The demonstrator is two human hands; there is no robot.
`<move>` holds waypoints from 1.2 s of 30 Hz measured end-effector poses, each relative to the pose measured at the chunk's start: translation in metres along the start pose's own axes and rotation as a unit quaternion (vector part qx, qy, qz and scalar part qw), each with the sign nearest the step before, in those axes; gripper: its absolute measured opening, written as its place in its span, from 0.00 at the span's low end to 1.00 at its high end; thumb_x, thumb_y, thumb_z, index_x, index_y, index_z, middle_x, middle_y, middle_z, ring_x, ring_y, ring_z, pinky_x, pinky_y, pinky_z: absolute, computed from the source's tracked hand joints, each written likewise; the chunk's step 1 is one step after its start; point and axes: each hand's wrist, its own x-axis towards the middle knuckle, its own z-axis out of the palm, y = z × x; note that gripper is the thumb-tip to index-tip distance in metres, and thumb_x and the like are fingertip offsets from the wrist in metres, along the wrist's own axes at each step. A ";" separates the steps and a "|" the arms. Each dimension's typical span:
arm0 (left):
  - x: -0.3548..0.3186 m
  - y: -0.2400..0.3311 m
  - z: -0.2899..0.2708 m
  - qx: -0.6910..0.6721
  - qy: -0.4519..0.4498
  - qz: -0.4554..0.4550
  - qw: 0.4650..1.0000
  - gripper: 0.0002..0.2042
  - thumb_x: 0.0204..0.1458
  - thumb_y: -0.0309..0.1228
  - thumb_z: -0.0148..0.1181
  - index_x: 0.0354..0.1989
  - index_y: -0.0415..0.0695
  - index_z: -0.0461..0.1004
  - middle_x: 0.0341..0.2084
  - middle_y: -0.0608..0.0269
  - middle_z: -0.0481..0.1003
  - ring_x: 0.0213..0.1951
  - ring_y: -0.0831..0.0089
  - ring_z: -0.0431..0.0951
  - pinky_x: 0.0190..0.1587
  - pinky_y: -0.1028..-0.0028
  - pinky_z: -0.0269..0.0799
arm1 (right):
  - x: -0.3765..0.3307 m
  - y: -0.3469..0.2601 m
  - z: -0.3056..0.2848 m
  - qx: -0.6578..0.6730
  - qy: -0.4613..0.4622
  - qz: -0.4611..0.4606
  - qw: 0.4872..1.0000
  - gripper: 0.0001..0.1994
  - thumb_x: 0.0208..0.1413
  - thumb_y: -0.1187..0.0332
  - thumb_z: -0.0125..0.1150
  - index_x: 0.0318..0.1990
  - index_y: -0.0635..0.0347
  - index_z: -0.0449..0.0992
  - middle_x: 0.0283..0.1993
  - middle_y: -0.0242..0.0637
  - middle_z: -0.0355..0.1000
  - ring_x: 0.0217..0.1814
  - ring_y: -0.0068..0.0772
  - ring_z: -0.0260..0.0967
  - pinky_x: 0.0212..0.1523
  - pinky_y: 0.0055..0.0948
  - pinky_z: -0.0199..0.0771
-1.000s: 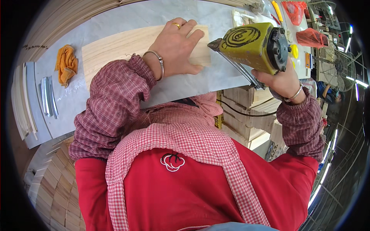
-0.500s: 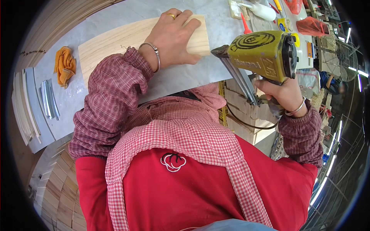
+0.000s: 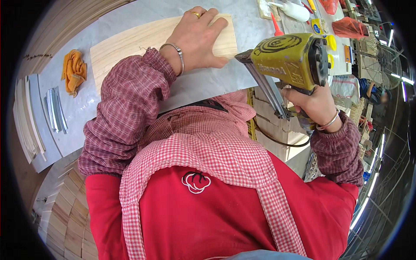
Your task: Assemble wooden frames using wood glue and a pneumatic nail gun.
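Observation:
A pale wooden board [image 3: 130,40] lies on the grey worktop. My left hand [image 3: 195,41] grips it near its right end, fingers over the far edge and thumb at the near edge; a ring and a bracelet show on this hand and wrist. My right hand [image 3: 315,104] is closed round the handle of a yellow-green pneumatic nail gun [image 3: 286,60]. Its dark nose points left at the board's right end, and whether the two touch I cannot tell. The slanted magazine runs down below the nose, and a dark hose [image 3: 277,141] hangs under the gun.
An orange cloth [image 3: 73,71] and strips of metal staples or nails [image 3: 55,110] lie on the left. At the far right are a white squeeze bottle [image 3: 296,11], a red nozzle [image 3: 276,26] and a red plastic bag [image 3: 349,27]. Wood pieces [image 3: 71,216] are stacked below left.
The nail gun has tipped and shifted slightly left, its nose nearer the board's end. The board and my left hand have moved a little to the right in view.

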 end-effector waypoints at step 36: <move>-0.050 -0.041 -0.092 0.017 -0.048 0.014 0.999 0.39 0.32 0.55 0.64 0.51 0.39 0.67 0.48 0.46 0.66 0.46 0.52 0.67 0.53 0.62 0.61 | -0.005 -0.060 0.012 0.042 -0.067 0.076 0.994 0.11 0.40 0.79 0.61 0.34 0.63 0.72 0.19 0.30 0.68 0.14 0.19 0.58 0.14 0.18 0.56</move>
